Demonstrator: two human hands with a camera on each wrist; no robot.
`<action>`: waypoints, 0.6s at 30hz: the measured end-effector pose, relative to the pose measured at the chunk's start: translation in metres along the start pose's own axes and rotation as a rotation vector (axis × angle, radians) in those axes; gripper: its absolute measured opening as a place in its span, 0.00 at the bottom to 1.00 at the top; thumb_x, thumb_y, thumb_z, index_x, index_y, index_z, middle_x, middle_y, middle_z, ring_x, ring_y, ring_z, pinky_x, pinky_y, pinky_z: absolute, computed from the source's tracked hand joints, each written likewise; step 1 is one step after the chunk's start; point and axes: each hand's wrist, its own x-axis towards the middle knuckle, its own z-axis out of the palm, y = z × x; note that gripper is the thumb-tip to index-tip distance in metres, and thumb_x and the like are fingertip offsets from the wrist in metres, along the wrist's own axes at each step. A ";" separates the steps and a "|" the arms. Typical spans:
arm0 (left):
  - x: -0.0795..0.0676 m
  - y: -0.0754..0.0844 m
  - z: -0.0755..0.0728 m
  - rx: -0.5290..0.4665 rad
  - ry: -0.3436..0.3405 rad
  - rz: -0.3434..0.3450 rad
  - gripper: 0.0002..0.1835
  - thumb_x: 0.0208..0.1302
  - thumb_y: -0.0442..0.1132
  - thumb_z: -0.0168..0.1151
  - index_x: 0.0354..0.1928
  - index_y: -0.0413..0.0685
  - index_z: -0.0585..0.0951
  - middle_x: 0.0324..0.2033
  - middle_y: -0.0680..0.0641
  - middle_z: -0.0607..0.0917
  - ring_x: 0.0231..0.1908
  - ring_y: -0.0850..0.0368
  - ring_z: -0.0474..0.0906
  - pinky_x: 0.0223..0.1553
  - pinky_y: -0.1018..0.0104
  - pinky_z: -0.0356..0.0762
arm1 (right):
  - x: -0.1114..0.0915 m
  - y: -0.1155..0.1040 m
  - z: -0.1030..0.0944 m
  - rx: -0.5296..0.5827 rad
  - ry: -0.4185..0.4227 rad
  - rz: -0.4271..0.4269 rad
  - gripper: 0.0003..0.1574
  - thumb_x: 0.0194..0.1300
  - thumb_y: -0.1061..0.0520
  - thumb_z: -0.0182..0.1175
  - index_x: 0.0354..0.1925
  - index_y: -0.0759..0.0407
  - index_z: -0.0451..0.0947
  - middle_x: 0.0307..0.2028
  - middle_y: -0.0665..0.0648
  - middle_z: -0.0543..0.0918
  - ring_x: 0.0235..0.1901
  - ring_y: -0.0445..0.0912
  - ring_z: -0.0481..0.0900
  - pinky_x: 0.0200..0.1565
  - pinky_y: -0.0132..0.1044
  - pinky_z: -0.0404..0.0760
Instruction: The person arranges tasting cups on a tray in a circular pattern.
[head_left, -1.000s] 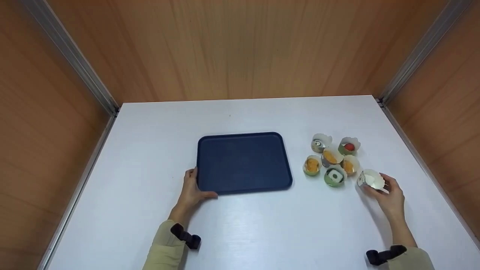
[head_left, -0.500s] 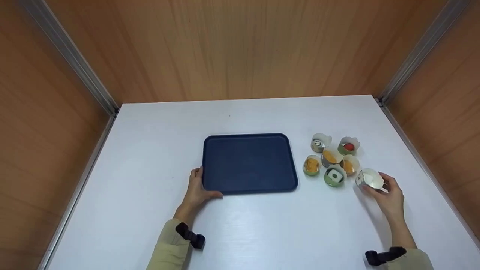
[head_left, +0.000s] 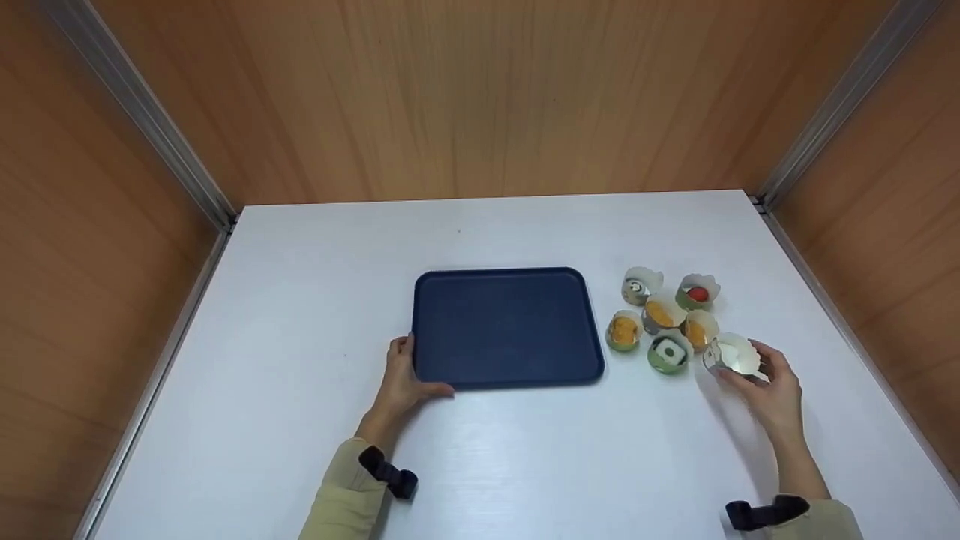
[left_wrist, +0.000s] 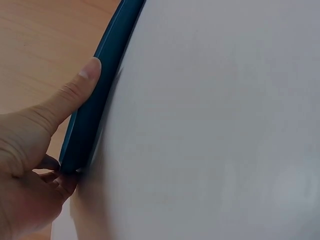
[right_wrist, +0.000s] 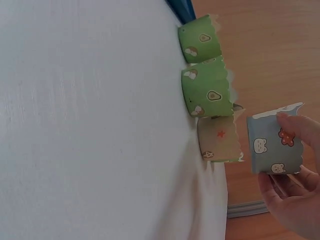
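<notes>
In the head view my left hand (head_left: 403,386) grips the front left corner of a dark blue tray (head_left: 510,328). My thumb lies along its front edge and the fingers are at its left side; the left wrist view shows the thumb (left_wrist: 80,87) on the tray wall (left_wrist: 102,85). At the right, my right hand (head_left: 776,390) pinches a paper baking cup (head_left: 731,355). It is grey-blue with printed bears in the right wrist view, where it hangs above the table, thumb on one side and fingers on the other. The inside looks white, and its bottom is partly hidden.
Several paper cups stand grouped right of the tray: a green cup with an orange filling (head_left: 624,331), a green cup with a white piece (head_left: 670,352), and a cup with a red piece (head_left: 697,292) among them. Wooden walls (head_left: 480,97) enclose the white table (head_left: 337,255).
The tray has slid to the right along with my left hand. My right hand has carried the held cup slightly left and farther back, toward the group.
</notes>
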 end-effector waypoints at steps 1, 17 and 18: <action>0.000 0.001 0.000 0.003 0.001 -0.005 0.67 0.23 0.50 0.78 0.64 0.27 0.50 0.58 0.33 0.57 0.60 0.41 0.52 0.60 0.54 0.57 | 0.000 -0.002 0.000 -0.002 -0.004 -0.002 0.38 0.47 0.67 0.66 0.55 0.71 0.63 0.48 0.63 0.69 0.39 0.31 0.66 0.38 0.17 0.71; -0.012 0.000 0.004 0.143 0.083 0.100 0.61 0.30 0.56 0.74 0.62 0.27 0.55 0.57 0.33 0.60 0.58 0.42 0.55 0.57 0.53 0.61 | -0.007 -0.026 0.013 0.070 -0.082 -0.080 0.40 0.44 0.68 0.68 0.55 0.71 0.62 0.47 0.63 0.70 0.41 0.35 0.69 0.37 0.18 0.73; -0.013 -0.001 0.004 0.159 0.088 0.108 0.60 0.31 0.57 0.73 0.62 0.28 0.55 0.57 0.33 0.60 0.57 0.42 0.55 0.57 0.52 0.61 | -0.007 -0.027 0.014 0.074 -0.086 -0.090 0.40 0.44 0.68 0.68 0.55 0.71 0.63 0.47 0.64 0.71 0.41 0.35 0.69 0.37 0.18 0.73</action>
